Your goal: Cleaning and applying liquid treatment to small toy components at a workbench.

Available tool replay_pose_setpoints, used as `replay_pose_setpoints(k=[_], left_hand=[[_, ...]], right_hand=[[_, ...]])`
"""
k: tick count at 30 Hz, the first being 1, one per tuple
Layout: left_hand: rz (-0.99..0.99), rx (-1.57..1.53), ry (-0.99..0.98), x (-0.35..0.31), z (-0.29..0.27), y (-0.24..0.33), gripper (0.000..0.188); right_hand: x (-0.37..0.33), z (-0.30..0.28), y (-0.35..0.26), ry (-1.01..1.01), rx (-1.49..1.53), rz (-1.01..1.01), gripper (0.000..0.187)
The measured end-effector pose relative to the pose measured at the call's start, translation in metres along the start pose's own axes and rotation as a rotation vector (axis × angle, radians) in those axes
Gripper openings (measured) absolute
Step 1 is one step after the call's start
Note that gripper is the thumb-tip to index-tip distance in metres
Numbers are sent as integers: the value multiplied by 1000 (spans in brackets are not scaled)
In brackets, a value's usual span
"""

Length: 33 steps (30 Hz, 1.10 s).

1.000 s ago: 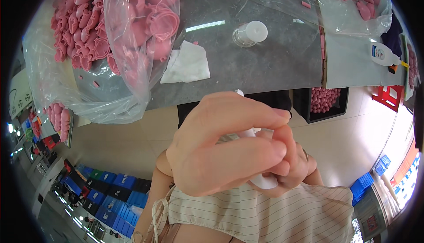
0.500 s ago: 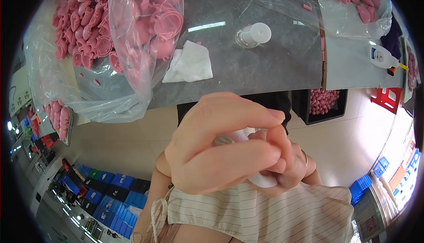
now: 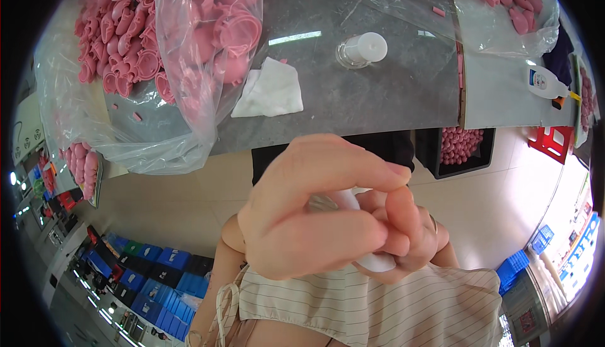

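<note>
Grey surface (image 3: 378,104) is lying ahead. The right hand (image 3: 417,246) is grasping a white piece (image 3: 377,262) beside the left hand (image 3: 287,211), whose grip I cannot tell; supporting it steadily from 2 sides should be helping.

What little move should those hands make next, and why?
Perhaps ease the left hand slightly aside: it covers part of the right hand and of the white thing there, so the grip can't be checked.
</note>
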<state>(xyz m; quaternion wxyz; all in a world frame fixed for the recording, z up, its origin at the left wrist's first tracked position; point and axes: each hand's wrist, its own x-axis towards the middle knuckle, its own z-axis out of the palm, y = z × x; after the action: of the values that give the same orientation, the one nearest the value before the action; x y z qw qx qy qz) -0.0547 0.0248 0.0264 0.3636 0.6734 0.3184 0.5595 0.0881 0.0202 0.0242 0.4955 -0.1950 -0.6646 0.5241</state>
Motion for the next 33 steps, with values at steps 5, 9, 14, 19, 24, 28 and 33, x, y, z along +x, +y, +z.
replay_pose_setpoints(k=[5,9,14,19,24,28,33], left_hand=[[-76,93,84,7,-12,7,39],[142,247,-10,10,-15,-7,24],[280,450,28,11,-20,-7,23],[205,408,-42,7,-22,-10,26],[155,317,-47,6,-25,-9,27],[110,285,-65,3,-28,-7,28],[187,420,-108,4,-23,-10,28]], right_hand=[[-3,-6,0,-107,106,58,55],[-11,-13,3,-179,103,84,57],[-6,-16,-2,-309,246,242,67],[-9,-22,0,-325,357,311,70],[-7,-28,-2,-362,419,382,71],[-6,-25,-3,-385,348,396,70],[-10,-24,0,-329,232,348,69]])
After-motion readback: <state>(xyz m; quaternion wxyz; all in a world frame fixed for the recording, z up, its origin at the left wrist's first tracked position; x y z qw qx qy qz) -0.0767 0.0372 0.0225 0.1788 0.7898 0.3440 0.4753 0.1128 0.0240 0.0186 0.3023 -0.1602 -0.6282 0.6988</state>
